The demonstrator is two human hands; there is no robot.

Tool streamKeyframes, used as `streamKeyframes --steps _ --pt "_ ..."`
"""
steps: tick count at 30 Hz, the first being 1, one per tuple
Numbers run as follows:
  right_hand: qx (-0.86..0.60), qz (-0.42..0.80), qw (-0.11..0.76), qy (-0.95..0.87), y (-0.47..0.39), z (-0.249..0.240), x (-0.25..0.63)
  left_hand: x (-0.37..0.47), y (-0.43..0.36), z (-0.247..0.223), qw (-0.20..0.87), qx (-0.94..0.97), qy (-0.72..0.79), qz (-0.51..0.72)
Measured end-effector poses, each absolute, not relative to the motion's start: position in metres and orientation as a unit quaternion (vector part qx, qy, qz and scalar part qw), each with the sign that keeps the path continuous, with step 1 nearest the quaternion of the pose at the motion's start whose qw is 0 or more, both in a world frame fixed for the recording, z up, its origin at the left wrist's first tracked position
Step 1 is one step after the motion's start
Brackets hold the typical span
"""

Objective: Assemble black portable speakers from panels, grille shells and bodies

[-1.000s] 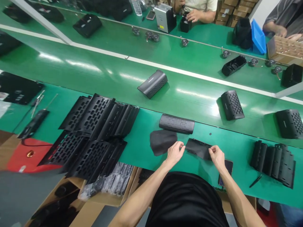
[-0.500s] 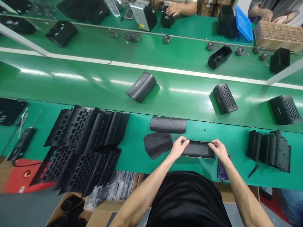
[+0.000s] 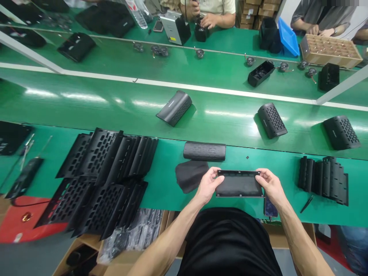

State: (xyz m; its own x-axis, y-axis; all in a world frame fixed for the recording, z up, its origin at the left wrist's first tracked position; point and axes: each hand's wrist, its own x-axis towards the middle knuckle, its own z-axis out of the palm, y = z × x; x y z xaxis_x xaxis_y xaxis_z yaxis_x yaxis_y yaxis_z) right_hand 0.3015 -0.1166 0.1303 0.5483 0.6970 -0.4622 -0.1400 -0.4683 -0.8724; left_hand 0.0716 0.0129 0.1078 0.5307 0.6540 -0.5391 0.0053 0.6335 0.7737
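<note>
Both my hands grip a black speaker grille panel by its two short ends, its inner side with small clips along the edges facing up. My left hand pinches the left end, thumb on top and fingers behind. At the right end my right hand pinches in the same way. Black mesh cloth lies flat just left of my left hand. Beyond it, near the belt's edge, rests another curved grille panel, outer side up. A phone is partly hidden below my right hand.
Many stacked black grilles cover the table's left side; a smaller stack stands at right beside a black pen-like tool. Black speaker housings sit on the green belt. Co-workers' hands work across the belt.
The grille panel has come slightly left and nearer to me, and its inner face is turned more toward me. Both hands moved with it and still grip its ends.
</note>
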Motion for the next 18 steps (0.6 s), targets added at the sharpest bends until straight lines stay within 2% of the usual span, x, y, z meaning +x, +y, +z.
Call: streamKeyframes --steps 6,18 --pt "-0.726 0.438 0.506 -0.16 -0.121 0.133 0.296 0.069 0.013 0.118 0.788 0.381 0.433 0.215" --pt "-0.738 0.41 0.503 -0.188 -0.127 0.142 0.293 0.061 0.011 0.128 0.807 0.361 0.416 0.215"
